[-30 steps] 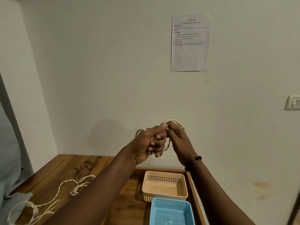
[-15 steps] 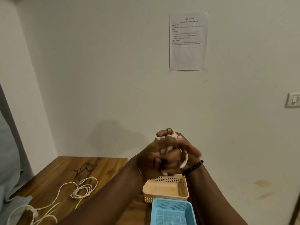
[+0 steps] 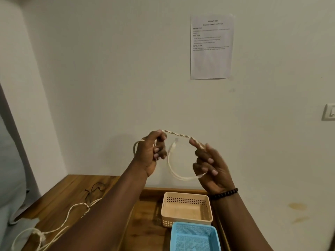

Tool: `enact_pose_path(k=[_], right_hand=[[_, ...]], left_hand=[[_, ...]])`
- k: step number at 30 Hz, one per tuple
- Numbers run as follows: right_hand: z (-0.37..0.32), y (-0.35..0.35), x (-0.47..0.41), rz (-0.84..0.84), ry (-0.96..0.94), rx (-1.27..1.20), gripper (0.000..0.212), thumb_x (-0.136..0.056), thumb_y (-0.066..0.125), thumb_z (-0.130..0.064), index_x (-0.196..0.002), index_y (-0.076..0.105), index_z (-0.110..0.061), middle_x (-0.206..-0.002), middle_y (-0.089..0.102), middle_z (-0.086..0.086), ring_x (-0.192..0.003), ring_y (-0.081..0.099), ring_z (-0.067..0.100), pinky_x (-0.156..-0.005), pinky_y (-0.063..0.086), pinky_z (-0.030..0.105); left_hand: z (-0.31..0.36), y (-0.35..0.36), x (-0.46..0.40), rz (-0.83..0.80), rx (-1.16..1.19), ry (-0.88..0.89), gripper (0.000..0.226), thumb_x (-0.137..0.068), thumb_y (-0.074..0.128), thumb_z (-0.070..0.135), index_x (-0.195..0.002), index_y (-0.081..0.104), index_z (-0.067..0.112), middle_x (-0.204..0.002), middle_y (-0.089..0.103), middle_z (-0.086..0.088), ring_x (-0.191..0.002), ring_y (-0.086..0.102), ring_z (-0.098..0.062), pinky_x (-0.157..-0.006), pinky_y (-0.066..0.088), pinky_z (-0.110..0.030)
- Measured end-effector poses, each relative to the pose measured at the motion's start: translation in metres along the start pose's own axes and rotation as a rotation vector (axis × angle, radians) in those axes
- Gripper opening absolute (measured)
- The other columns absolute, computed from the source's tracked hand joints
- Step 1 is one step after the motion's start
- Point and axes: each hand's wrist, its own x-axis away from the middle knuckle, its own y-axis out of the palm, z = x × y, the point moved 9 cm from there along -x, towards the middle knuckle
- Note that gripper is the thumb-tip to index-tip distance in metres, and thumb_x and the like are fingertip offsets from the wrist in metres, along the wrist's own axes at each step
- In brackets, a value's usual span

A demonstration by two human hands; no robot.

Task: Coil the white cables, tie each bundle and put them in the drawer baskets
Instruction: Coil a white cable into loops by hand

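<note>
Two hands up at chest height, one white cable [image 3: 178,136] strung between them, well above the drawer. Left hand [image 3: 151,153] is clenched round one side of the loop, thumb and fingers curled on the strands. Right hand [image 3: 211,167] pinches the other side, fingers curled w/ the cable running through them. Between the hands the top run looks twisted, two strands wound on each other; below, a slack loop hangs in a curve, and a plug end [image 3: 175,144] dangles inside the ring.

Handling, as I judge it: light, soft, limp stuff, no spring to speak of, so loops sag unless pinched. Prob not slippery, but thin, so strands can slide out of a loose grip. Not fragile, bar the plug, so don't yank there. Best hold is where strands cross, all turns gathered in one fist, other hand free to wrap the tail.

Down below, beige basket [image 3: 186,208] and blue basket [image 3: 194,236] sit touching in the open drawer [image 3: 145,214], both bare of cables from this angle. More white cable [image 3: 72,211] sprawls loose on the wooden table [image 3: 59,192], left side, not yet coiled. Printed sheet [image 3: 211,47] on the wall, text too small to read.
</note>
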Motion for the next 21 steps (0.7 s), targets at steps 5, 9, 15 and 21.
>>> enact_pose_path(k=[5, 9, 15, 21], right_hand=[[-0.003, -0.036, -0.007, 0.453, -0.094, 1.219, 0.023, -0.1, 0.048, -0.017, -0.09, 0.069, -0.011, -0.063, 0.045, 0.007, -0.056, 0.039, 0.013, -0.049, 0.037, 0.026], [0.038, -0.02, -0.011, 0.392, 0.119, 1.533, 0.043, -0.096, 0.049, -0.001, -0.074, 0.037, -0.037, -0.081, 0.046, -0.012, -0.076, 0.045, 0.004, -0.075, 0.042, 0.019], [0.101, 0.003, 0.011, -0.167, 0.569, 1.192, 0.023, -0.102, 0.045, -0.021, -0.111, 0.057, -0.003, -0.068, 0.063, -0.002, -0.048, 0.049, 0.01, -0.048, 0.043, 0.016], [0.08, -0.001, 0.009, 0.023, 0.539, 0.265, 0.02, -0.097, 0.053, -0.023, -0.11, 0.057, -0.007, -0.078, 0.065, 0.016, -0.044, 0.061, 0.013, -0.045, 0.053, 0.02]], left_hand=[[0.009, 0.062, 0.032, -0.305, 0.398, -0.113, 0.036, -0.093, 0.044, 0.027, -0.076, 0.069, 0.006, -0.033, 0.03, 0.007, -0.027, 0.03, -0.004, -0.038, 0.034, -0.019], [0.007, 0.11, 0.053, -0.538, 0.364, -0.04, 0.043, -0.098, 0.04, 0.027, -0.13, 0.058, 0.004, -0.044, 0.045, 0.008, -0.038, 0.044, -0.004, -0.057, 0.048, -0.019], [0.02, 0.026, 0.012, -0.076, -0.617, 0.263, 0.028, -0.1, 0.047, 0.032, -0.121, 0.063, 0.024, -0.083, 0.075, -0.005, -0.097, 0.069, -0.013, -0.09, 0.044, -0.033], [-0.013, -0.009, 0.011, 0.022, -0.858, 0.06, 0.03, -0.098, 0.049, 0.042, -0.093, 0.069, 0.019, -0.075, 0.074, -0.002, -0.072, 0.072, -0.013, -0.071, 0.057, -0.034]])
